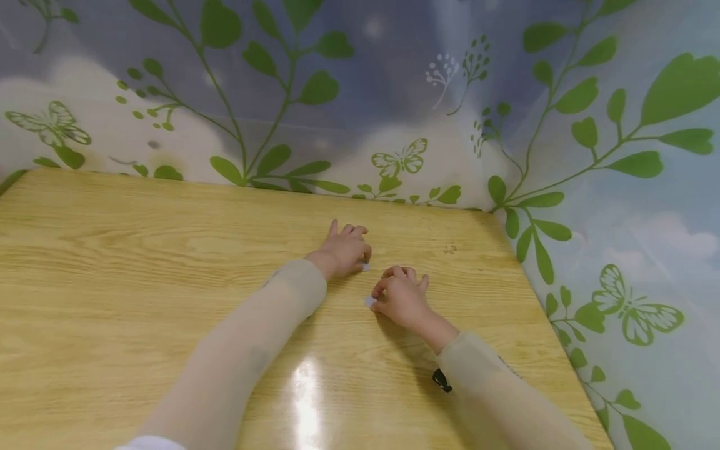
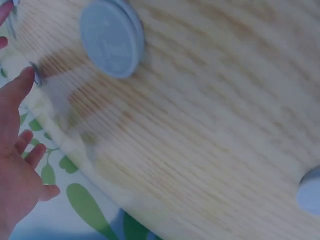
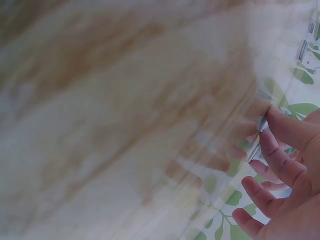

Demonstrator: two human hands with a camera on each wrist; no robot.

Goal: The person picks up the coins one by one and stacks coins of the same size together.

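Observation:
In the head view my left hand is over the table, thumb and forefinger at a small pale grey disc, the other fingers spread. The left wrist view shows a fingertip against that disc's thin edge; the far side of the grip is hidden. My right hand lies nearer to me and pinches another pale grey disc. In the right wrist view thumb and forefinger hold this disc by its edge, the remaining fingers loosely bent.
A grey disc with a faint raised figure appears in the left wrist view, a second rim behind it. Part of another grey disc shows at the right edge. The glossy wooden table meets a leaf-patterned wall. A small black object shows by the right sleeve.

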